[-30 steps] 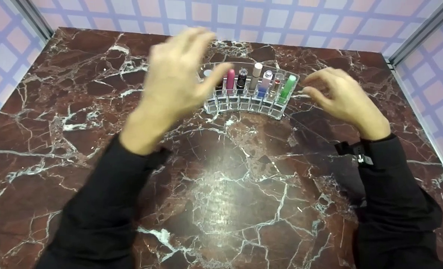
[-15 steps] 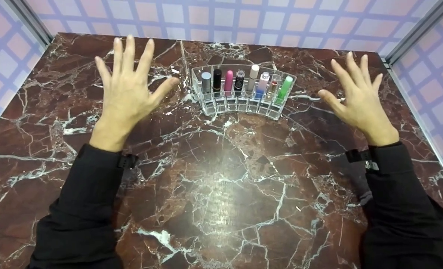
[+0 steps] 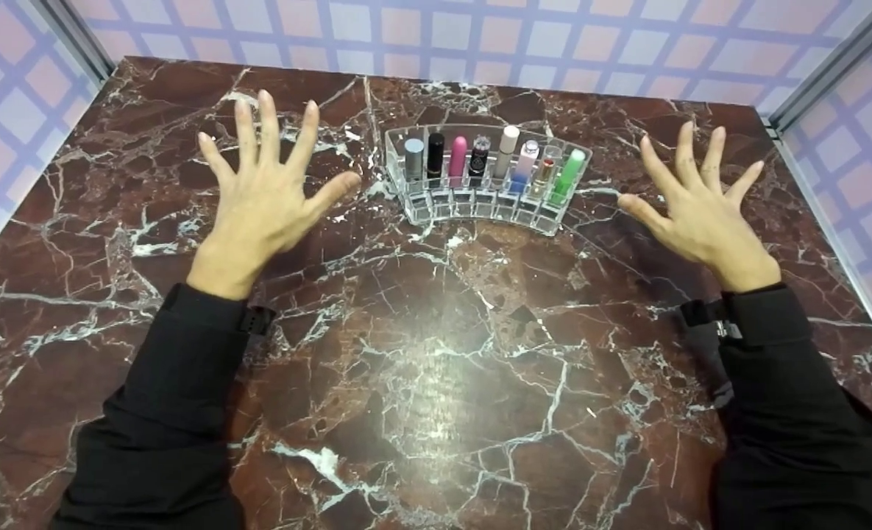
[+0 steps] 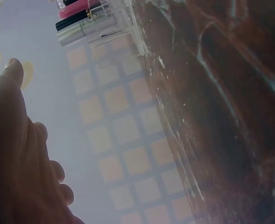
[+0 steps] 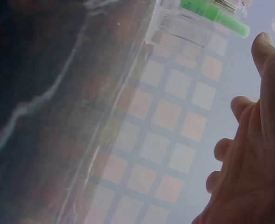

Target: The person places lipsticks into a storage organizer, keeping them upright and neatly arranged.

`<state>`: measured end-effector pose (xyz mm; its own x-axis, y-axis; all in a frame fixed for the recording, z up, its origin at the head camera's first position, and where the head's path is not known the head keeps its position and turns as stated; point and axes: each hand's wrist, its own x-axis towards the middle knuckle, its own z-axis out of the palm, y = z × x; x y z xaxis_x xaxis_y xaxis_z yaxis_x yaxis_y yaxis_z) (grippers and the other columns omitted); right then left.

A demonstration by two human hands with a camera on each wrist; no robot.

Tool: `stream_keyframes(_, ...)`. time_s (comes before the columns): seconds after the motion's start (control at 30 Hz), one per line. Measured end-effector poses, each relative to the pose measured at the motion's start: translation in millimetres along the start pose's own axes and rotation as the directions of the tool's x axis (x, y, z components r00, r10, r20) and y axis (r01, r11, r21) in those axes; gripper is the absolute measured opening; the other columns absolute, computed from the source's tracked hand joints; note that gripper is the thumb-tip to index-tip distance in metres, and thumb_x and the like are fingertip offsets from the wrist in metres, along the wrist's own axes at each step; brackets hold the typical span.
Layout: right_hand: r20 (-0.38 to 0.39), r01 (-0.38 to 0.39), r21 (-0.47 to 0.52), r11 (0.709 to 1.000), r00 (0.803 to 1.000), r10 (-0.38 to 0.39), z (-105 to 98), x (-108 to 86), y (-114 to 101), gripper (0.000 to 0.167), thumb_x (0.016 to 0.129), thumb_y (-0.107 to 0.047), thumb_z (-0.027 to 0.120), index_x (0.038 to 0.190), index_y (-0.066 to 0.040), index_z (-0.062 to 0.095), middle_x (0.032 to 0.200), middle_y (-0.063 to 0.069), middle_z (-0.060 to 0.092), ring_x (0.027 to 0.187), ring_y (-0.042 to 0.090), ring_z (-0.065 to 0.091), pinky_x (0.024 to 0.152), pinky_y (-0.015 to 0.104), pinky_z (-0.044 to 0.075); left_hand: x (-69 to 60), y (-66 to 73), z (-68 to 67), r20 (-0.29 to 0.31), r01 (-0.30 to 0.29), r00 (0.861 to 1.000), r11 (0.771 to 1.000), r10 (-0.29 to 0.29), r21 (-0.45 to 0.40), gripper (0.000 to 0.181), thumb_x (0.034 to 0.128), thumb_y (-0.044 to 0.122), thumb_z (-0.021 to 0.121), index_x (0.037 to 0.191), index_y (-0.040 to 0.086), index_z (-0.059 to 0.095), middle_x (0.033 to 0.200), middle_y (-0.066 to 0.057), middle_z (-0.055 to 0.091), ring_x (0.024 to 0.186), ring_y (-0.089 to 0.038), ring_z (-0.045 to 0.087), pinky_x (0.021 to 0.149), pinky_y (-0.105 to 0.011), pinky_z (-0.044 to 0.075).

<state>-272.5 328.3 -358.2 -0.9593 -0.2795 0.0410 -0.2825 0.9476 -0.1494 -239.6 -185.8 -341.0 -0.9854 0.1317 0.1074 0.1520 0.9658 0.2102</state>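
A clear curved organizer (image 3: 443, 213) stands toward the back of the table, with several lipstick tubes upright in its rear row. From left to right are a grey tube (image 3: 413, 158), a black one (image 3: 436, 154), a pink one (image 3: 458, 158), an ornate black one, a white-capped one (image 3: 508, 143), a lilac-and-blue one (image 3: 525, 165), a clear one with red inside and a green one (image 3: 569, 173). The front slots hold nothing. My left hand (image 3: 263, 199), fingers spread, is left of the organizer, touching nothing. To its right, my right hand (image 3: 704, 210) is likewise spread, apart from it.
The dark red marbled table (image 3: 436, 368) extends toward me. Checked panels (image 3: 450, 37) rise behind it and at both sides, joined by metal posts at the corners.
My left hand has drawn back left from over the organizer, and its fingers have spread. My right hand has moved slightly right and straightened its fingers. The organizer has stayed put.
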Motion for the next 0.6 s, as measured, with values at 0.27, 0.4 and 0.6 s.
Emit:
stream_keyframes(0.27, 0.093, -0.022, -0.006, 1.0, 0.995, 0.023, 3.6, 1.4, 5.0, 0.077, 0.1, -0.073, 0.02, 0.16, -0.037, -0.009, 0.158, 0.001, -0.035, 0.136, 0.026, -0.044, 0.085, 0.061, -0.04, -1.2, 1.9, 9.6, 0.101, -0.028, 0.994, 1.0, 0.029, -0.004, 0.096, 0.0886, 0.088, 0.017, 0.159, 0.031, -0.015, 0.157, -0.012, -0.033, 0.14, -0.027, -0.036, 0.101, -0.062, -0.029)
stream_keyframes(0.4, 0.134, -0.033, 0.016, 0.999, 0.991, 0.031, 2.1, 0.3, 7.2, 0.074, 0.101, -0.071, 0.018, 0.16, -0.037, -0.01, 0.159, 0.001, -0.034, 0.136, 0.027, -0.044, 0.082, 0.062, -0.041, -1.5, 0.3, 10.3, 0.151, -0.022, 0.988, 1.0, 0.022, -0.002, 0.091, 0.0911, 0.085, 0.015, 0.158, 0.031, -0.017, 0.157, -0.013, -0.033, 0.14, -0.028, -0.036, 0.102, -0.063, -0.027)
stream_keyframes(0.6, 0.182, -0.044, 0.038, 0.998, 0.983, 0.036, 1.8, -0.8, 11.0, 0.073, 0.102, -0.07, 0.018, 0.161, -0.036, -0.009, 0.16, 0.004, -0.033, 0.136, 0.028, -0.043, 0.081, 0.066, -0.041, -2.1, -2.3, 11.8, 0.174, -0.003, 0.985, 1.0, 0.004, -0.001, 0.084, 0.0948, 0.079, 0.009, 0.159, 0.032, -0.015, 0.157, -0.012, -0.035, 0.141, -0.032, -0.036, 0.103, -0.063, -0.028)
